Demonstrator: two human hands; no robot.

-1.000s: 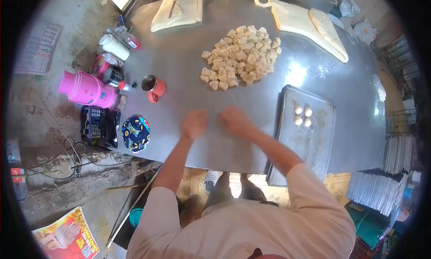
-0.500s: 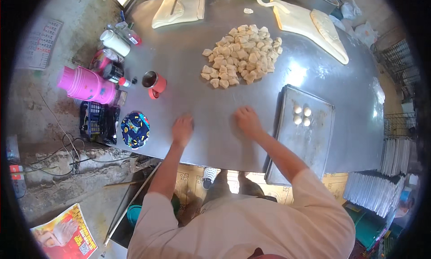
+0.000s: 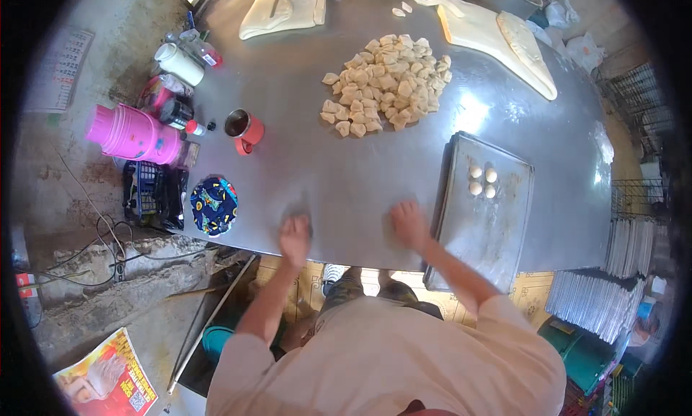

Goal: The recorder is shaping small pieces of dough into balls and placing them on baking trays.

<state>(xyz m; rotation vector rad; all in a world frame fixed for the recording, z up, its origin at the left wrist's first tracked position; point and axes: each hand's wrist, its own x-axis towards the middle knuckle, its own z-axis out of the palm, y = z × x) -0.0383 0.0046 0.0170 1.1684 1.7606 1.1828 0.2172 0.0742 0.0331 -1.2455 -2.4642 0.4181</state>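
On the metal table (image 3: 346, 200), near its front edge, both my hands rest with fingers curled under, apart from each other. My left hand (image 3: 295, 236) is closed; whatever lies beneath it is hidden. My right hand (image 3: 410, 225) is likewise cupped against the tabletop, just left of a baking tray (image 3: 497, 228), and its palm is out of sight. Several smooth round dough balls (image 3: 476, 172) sit together on the tray. Farther off is a heap of cut dough pieces (image 3: 393, 84).
Thick folded dough slabs lie at the far left (image 3: 288, 12) and far right (image 3: 497, 41), with small dough scraps (image 3: 398, 12) between. Along the left stand a red mug (image 3: 249, 127), a pink jug (image 3: 137, 135), bottles and a patterned round cloth item (image 3: 214, 205). Stacked trays (image 3: 595, 301) are at right.
Both hands have slid toward me over the tabletop, the right one also a little rightward. A second small dough scrap now shows at the far edge. The view has shifted slightly.
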